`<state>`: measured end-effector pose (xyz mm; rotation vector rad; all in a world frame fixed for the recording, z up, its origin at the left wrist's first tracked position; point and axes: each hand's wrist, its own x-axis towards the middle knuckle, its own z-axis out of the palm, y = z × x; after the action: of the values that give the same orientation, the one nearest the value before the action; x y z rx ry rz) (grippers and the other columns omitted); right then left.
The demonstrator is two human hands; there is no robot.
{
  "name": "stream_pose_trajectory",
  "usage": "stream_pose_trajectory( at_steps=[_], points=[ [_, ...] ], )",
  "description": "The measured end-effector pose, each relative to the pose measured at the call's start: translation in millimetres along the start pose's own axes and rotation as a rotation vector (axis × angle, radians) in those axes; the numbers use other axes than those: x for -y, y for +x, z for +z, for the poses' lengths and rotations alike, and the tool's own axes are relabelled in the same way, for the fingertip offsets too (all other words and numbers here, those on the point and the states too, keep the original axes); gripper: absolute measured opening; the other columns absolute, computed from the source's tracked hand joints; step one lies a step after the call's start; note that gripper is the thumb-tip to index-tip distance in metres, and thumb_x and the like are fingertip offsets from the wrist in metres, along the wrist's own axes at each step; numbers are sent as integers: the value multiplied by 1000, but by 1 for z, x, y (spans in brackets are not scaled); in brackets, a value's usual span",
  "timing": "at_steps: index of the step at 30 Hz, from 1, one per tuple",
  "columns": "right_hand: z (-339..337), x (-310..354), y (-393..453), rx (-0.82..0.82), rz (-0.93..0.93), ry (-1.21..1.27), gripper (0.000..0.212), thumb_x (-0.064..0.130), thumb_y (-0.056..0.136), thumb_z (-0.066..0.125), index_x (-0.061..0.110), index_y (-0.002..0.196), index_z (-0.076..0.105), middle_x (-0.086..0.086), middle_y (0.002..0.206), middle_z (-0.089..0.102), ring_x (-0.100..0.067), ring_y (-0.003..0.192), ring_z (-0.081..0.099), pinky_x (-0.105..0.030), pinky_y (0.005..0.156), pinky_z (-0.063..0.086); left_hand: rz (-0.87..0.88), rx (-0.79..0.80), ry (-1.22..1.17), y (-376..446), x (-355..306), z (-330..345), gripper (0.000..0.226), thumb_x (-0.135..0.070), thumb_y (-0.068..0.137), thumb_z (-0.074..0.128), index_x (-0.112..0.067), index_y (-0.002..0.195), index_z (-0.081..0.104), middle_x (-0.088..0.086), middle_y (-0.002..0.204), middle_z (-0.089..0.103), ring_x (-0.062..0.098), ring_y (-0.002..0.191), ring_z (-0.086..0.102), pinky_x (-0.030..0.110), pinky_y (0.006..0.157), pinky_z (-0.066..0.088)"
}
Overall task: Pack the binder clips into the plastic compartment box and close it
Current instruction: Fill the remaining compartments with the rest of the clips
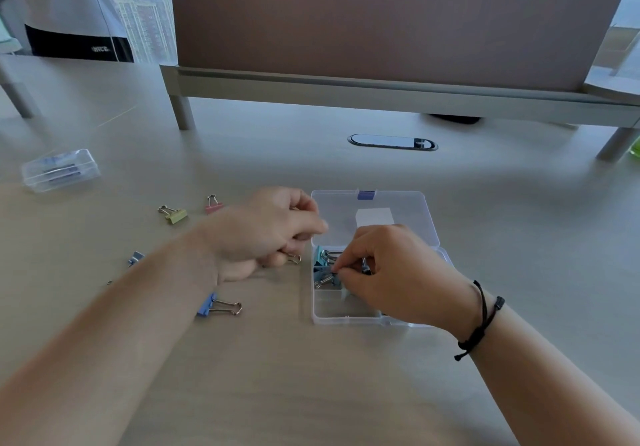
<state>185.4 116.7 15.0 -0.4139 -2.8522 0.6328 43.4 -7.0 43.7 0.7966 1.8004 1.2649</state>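
I see my right hand [377, 269] pinching a clip inside the open compartment box [346, 310], hiding its right half; left hand [266, 234] curls, perhaps on a clip. Yellow clip [173, 214], pink clip [213, 205], blue clip [218, 305] lie loose on bench [485, 220].

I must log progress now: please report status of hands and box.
Right hand fingers pinch clip in open box. Left hand grips another. Blue clip outside.

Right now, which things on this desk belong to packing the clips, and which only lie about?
Belong to the job:
compartment box, lid open
teal clips inside it
blue clip
yellow clip
pink clip
left hand, right hand

Only lying about:
small clear case
cable port
desk divider
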Motion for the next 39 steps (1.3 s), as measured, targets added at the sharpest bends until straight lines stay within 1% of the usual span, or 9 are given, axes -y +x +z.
stream_pose_trajectory(
  at_steps=[7,14,20,23,27,30,33,35,39],
  points=[
    [-2,0,0,11,-18,32,18,23,88,62,31,94,77,19,79,59,3,72,53,-7,60,37,-88,96,-346,3,4,-1,28,15,78,40,-8,94,46,15,82,51,21,67,53,25,44,27],
    [-4,-1,2,-151,-66,101,10,21,86,69,28,87,76,19,64,53,1,64,52,-8,59,38,33,95,-81,3,8,4,31,23,92,39,0,110,50,23,99,59,21,73,62,25,49,38],
    [-3,1,2,-260,-46,308,11,30,82,76,30,86,65,18,63,58,-6,50,47,-12,49,37,109,121,63,0,9,6,25,5,100,48,-2,124,49,28,87,69,26,63,60,26,51,41],
    [1,1,3,-244,-49,341,19,28,81,76,31,97,65,15,68,58,-6,48,47,-12,50,36,122,163,140,1,11,8,22,-2,103,46,-10,122,53,20,68,64,20,47,45,21,42,32],
    [1,1,4,-217,-55,348,21,27,83,75,30,103,70,15,69,58,-6,52,48,-12,51,38,149,170,219,4,15,5,17,-8,104,47,-12,117,56,20,72,45,21,50,36,29,48,22],
    [-2,-2,4,-196,-51,403,19,25,82,77,26,100,72,9,71,60,-6,51,45,-20,52,42,151,176,210,4,15,4,14,-11,103,50,-4,112,58,14,66,40,13,44,33,22,43,23],
    [-4,-4,4,-193,-27,437,13,25,79,79,25,88,71,2,62,63,-7,49,46,-26,52,44,139,194,194,4,14,4,23,-14,101,54,6,110,60,14,63,55,10,41,28,20,40,22],
    [-5,-3,4,-178,-16,451,10,23,78,80,24,84,71,0,64,68,-13,53,58,-31,55,53,133,206,220,4,13,2,24,-18,99,56,5,101,64,15,83,75,9,41,26,19,39,22],
    [-6,-1,2,-143,-16,520,13,15,78,81,21,87,73,1,74,71,-15,66,68,-38,68,60,184,145,344,0,8,-3,21,-23,94,65,-5,91,74,9,79,77,3,38,30,14,40,26]
  ],
)
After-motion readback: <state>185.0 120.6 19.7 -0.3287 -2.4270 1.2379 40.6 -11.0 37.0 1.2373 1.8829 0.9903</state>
